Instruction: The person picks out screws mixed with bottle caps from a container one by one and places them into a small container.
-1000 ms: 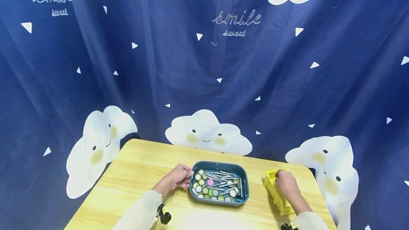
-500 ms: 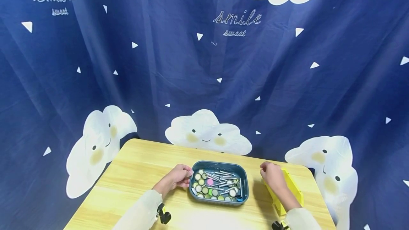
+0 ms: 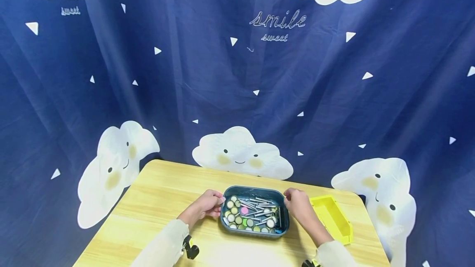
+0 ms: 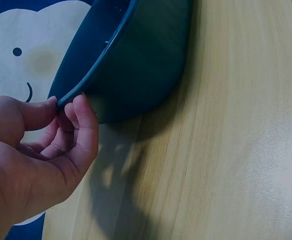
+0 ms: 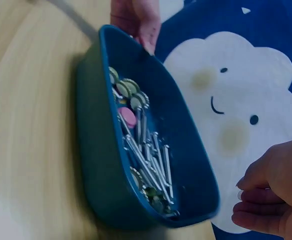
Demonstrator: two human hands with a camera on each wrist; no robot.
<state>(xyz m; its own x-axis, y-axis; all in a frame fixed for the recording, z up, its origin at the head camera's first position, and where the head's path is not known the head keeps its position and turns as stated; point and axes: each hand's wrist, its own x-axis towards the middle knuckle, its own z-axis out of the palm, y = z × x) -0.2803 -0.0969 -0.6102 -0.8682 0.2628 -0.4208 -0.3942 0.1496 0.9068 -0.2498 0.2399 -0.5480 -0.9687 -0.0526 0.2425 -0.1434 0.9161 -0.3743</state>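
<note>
A dark blue-green plastic box (image 3: 256,234) stands on the table, with several bottle caps (image 5: 129,87) and several metal bolts (image 5: 151,162) inside. A pink cap (image 3: 244,210) lies among them. My left hand (image 3: 208,205) pinches the box's left rim, thumb on top and fingers curled below, as the left wrist view (image 4: 51,145) of that hand confirms. By the right end of the box is my right hand (image 3: 298,206), fingers loosely bent. In the right wrist view this hand (image 5: 271,190) looks just apart from the rim, and I see nothing held.
A yellow bin (image 3: 346,234) stands on the table to the right, partly behind my right forearm. The wooden table (image 3: 178,180) ends at a blue curtain (image 3: 208,73) with printed clouds. A small blue item (image 3: 278,231) lies in the box's near right corner.
My right hand has moved left from the yellow bin to beside the box's right end. More of the bin's inside shows now. The left hand stays on the rim.
</note>
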